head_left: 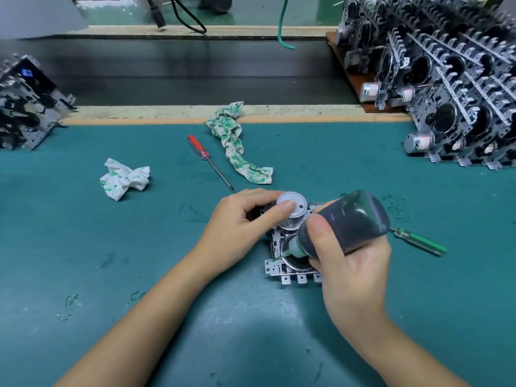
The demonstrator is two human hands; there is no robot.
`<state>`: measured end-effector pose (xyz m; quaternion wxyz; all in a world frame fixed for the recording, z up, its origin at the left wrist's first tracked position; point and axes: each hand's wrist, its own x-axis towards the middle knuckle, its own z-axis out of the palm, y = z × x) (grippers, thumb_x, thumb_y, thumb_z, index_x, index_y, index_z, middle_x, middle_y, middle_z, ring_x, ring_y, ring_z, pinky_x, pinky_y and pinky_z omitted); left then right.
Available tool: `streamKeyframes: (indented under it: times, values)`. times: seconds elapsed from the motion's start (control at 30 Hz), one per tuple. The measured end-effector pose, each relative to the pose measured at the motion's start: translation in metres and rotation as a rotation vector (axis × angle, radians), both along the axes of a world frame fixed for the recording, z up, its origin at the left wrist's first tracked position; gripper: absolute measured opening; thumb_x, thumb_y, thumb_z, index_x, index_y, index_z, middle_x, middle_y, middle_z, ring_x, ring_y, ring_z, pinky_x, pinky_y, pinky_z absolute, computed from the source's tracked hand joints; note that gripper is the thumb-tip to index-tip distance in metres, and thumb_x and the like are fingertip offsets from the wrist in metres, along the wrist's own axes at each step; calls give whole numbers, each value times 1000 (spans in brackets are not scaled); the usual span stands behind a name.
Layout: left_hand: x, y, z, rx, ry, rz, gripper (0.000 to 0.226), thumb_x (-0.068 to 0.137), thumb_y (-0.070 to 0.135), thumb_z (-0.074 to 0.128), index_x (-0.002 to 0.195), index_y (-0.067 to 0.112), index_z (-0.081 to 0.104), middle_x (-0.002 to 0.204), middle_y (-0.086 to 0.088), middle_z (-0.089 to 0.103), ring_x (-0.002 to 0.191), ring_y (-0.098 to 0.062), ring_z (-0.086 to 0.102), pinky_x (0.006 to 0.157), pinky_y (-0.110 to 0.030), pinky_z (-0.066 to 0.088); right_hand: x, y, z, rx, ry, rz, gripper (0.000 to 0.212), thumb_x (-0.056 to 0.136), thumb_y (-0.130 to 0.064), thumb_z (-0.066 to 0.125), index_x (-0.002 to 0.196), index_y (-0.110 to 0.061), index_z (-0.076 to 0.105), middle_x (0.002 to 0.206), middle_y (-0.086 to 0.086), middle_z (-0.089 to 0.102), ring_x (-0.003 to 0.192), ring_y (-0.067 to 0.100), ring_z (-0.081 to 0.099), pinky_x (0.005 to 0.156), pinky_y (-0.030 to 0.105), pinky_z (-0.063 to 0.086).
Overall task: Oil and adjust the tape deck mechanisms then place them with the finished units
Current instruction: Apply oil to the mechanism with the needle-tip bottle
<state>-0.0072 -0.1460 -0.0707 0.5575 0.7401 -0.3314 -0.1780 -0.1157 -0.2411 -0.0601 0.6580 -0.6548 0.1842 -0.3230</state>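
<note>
A person's right hand (353,263) wraps its grip around a dark oil bottle (346,223), tilted so its pale green nozzle (296,248) points down into a tape deck mechanism (290,263) lying on the green worktop (139,247). The nozzle tip sits at the rim of the mechanism's round flywheel opening. The left hand (237,222) steadies the same unit, its grip curled over the far left edge with the thumb pressed on the silver motor can (293,209) that stands up from the frame.

Just right of the bottle lies a green-handled screwdriver (421,243). Beyond the hands, a red-handled screwdriver (208,159) rests on the mat, its tip pointing toward the person. A crumpled white-and-green rag (124,178) sits to the left of it, and a longer twisted rag (237,143) stretches from beside it up to the worktop's far edge.

At far right, rows of finished mechanisms (452,88) stand stacked on edge, their small silver motors facing left. At far left another mechanism (25,104) sits on the worktop's edge, blurred. A dark conveyor belt (195,71) runs behind, with a green hose (283,26) hanging over it.
</note>
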Motion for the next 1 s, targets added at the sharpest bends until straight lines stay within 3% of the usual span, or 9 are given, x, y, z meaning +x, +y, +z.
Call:
streamKeyframes:
  times: [0.17,0.27,0.37,0.47,0.57,0.63,0.8,0.9,1.0]
  values:
    - [1,1,0,7,-16,-8,42,85,53,48,94,21,73,93,-2,72,94,-18,63,90,-46,46,-3,-6,4,-316,-245,37,18,81,-53,65,87,-38,56,80,-21,59,72,-1,56,71,17,45]
    - [1,1,0,-13,-14,66,43,91,47,48,91,11,72,88,2,72,88,-16,63,87,-39,48,-6,-9,8,-401,-403,65,19,84,-47,66,96,-36,56,88,-24,57,77,-5,54,73,13,43]
    - [6,0,-1,32,-292,311,12,90,23,63,95,16,71,92,8,69,88,-15,62,80,-21,46,-2,-15,27,-73,-389,-48,17,70,-36,72,86,-39,65,80,-22,63,69,-2,59,55,16,47]
    - [19,0,0,318,-711,443,25,85,11,67,110,16,68,109,0,65,103,-24,56,83,-30,39,3,-34,42,240,-284,-86,16,71,-33,69,79,-24,59,65,-13,64,55,5,57,42,17,41]
    - [36,-4,6,677,-872,302,30,92,25,58,122,22,62,124,2,60,116,-23,48,89,-33,30,12,-60,53,353,-216,-55,19,87,-33,61,82,-17,51,61,-11,61,58,7,55,46,17,43]
    - [42,-9,9,746,-929,291,26,96,37,50,115,27,64,113,7,64,110,-19,50,87,-30,26,20,-74,57,414,-187,-25,17,90,-31,60,85,-17,53,65,-9,61,64,9,56,52,18,46]
    - [38,-19,15,92,-334,435,14,91,21,63,90,18,77,81,6,72,68,8,57,67,-11,40,36,-86,55,423,-100,133,36,64,-36,70,89,-11,58,75,0,67,69,10,64,59,22,53]
    - [32,-21,19,-111,33,344,30,92,19,61,73,39,73,79,9,69,76,-3,58,79,-18,46,46,-80,45,379,-32,167,39,59,-37,72,88,-12,60,74,-5,71,73,9,68,63,23,55]
    - [29,-22,18,-181,230,268,23,93,19,57,84,28,75,89,4,74,84,-11,64,86,-24,52,56,-76,38,370,-42,169,26,69,-30,73,84,-12,61,71,-7,71,72,8,68,63,23,56]
